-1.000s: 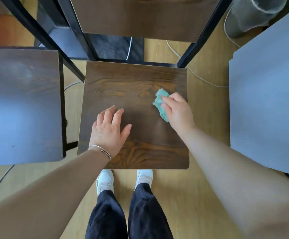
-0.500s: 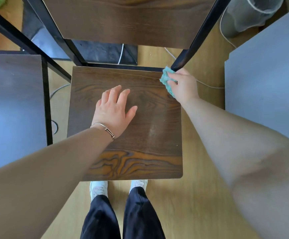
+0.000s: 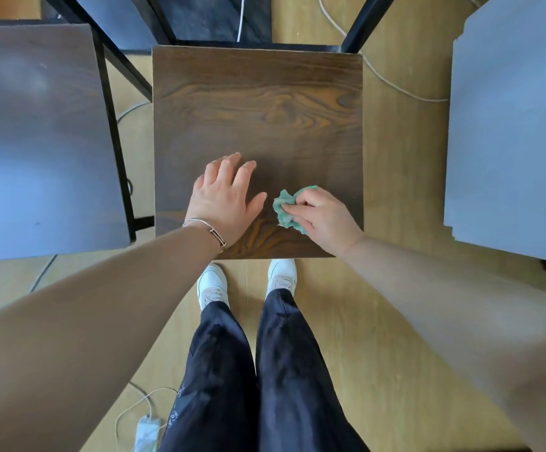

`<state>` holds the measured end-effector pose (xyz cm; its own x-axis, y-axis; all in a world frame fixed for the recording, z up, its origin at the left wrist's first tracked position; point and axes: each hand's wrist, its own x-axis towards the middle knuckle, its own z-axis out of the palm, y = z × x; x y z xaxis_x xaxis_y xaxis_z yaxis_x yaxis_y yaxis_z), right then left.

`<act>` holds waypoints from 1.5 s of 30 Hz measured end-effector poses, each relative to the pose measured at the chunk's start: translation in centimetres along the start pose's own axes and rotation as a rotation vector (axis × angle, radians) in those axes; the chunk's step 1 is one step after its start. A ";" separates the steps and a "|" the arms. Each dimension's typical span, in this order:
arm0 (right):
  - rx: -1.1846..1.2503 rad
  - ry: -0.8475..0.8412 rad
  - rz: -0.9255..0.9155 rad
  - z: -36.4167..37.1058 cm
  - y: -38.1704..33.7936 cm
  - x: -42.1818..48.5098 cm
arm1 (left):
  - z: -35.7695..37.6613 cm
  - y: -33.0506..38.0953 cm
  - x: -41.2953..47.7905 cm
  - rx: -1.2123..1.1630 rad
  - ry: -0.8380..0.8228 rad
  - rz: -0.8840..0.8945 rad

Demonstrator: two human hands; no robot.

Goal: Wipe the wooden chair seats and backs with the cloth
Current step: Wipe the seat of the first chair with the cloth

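A square dark-brown wooden chair seat (image 3: 255,125) stood on the pale wood floor (image 3: 395,190). Near its front edge the left hand (image 3: 222,199) lay flat, fingers spread, holding nothing. Just beside it, the right hand (image 3: 322,215) pinched a crumpled teal cloth (image 3: 284,208) against the seat.

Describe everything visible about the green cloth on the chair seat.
The green cloth is a small, crumpled piece of teal-green fabric with a fuzzy, soft-looking texture. It is bunched into a wad, not spread flat. The right hand grips it, fingers curled over its top, pressing it against the wooden chair seat near the seat's front edge. Only its left part shows; the rest is hidden under the hand. The left hand lies flat on the seat just beside it, not touching it.
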<state>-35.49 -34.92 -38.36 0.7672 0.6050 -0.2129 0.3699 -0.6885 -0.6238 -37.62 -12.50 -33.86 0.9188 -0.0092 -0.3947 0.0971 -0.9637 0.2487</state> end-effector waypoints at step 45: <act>0.155 0.156 0.403 -11.4 8.4 12.1 | -2.0 4.3 8.9 -0.006 0.060 0.075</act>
<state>-17.08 -37.94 -37.58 0.9081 0.2257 -0.3527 -0.0478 -0.7810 -0.6226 -28.21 -16.16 -34.52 0.9449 -0.0650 -0.3209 0.0294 -0.9593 0.2807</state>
